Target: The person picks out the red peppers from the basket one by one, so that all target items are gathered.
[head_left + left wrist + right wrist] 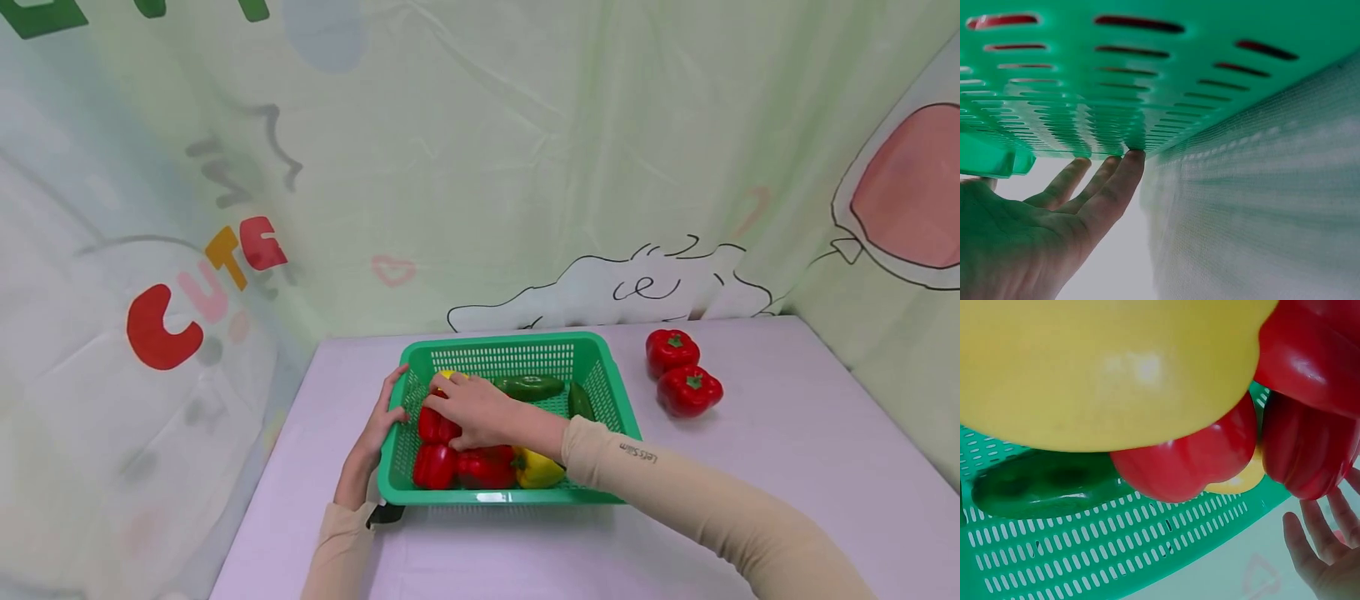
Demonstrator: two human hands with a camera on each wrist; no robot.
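A green slotted basket (502,342) stands on the lilac table. It holds red peppers (486,468), a yellow pepper (536,471) and two green cucumbers (528,387). My right hand (457,408) reaches into the basket, and its fingers curve over the top of a red pepper (437,429) by the left wall. My left hand (382,421) lies flat against the outside of that wall, fingers straight (1113,181) on the plastic (1147,75). The right wrist view is filled by a yellow pepper (1116,369), red peppers (1191,462) and a cucumber (1041,487). None of the right hand's fingers show there.
Two more red peppers (672,350) (688,390) sit on the table to the right of the basket. Printed cloth walls close the table in at the back, left and right. Bare tabletop (787,450) lies in front of those peppers.
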